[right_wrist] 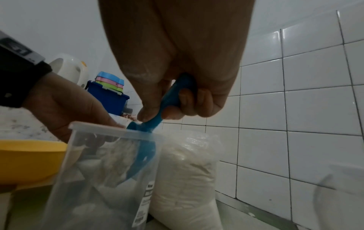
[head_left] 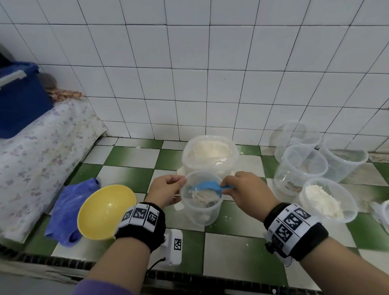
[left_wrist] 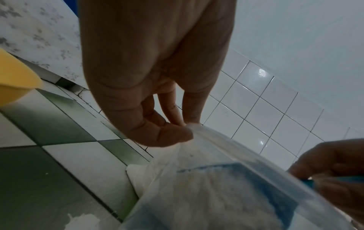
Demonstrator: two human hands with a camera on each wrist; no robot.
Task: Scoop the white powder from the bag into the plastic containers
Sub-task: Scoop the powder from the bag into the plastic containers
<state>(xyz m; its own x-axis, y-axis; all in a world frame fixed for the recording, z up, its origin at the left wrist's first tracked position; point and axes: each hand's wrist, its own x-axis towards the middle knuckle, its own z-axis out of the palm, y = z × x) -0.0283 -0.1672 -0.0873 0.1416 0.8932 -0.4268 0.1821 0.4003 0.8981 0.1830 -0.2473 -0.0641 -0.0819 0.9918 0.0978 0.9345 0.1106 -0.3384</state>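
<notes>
At lower centre of frame: container (head_left: 202, 199) stood in front of bag (head_left: 210, 154). Left hand (head_left: 165, 190) pinched rim. Right hand (head_left: 244, 188) curled round scoop (head_left: 208, 186) handle; scoop tipped inside container, handle pointing right, powder (head_left: 203, 198) spilling in.

Bare checkered floor (head_left: 238, 254) lies open in front of the held container (head_left: 201, 206). The powder bag (head_left: 210, 155) blocks just behind it, the yellow bowl (head_left: 106, 212) crowds the left, clear tubs (head_left: 301, 166) the right.
</notes>
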